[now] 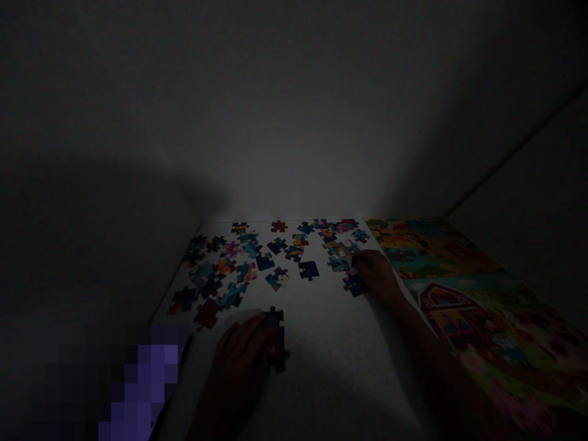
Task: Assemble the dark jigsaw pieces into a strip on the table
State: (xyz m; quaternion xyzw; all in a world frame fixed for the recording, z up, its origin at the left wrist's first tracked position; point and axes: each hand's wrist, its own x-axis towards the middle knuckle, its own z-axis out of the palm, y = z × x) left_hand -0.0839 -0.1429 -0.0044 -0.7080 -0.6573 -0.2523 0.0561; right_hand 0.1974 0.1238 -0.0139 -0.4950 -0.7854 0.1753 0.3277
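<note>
The scene is very dark. My left hand (241,355) rests low on a white board (331,349), its fingers closed on a few joined dark puzzle pieces (275,340). My right hand (374,272) reaches forward to the scattered pieces, fingertips on a piece near a dark blue one (354,284); its grip is too dim to make out. Several loose coloured puzzle pieces (257,257) lie spread across the far part of the board.
A large colourful picture with a red barn (459,300) lies to the right of the board. A plain wall (294,122) rises right behind the board. A blurred purple patch (147,380) sits at lower left.
</note>
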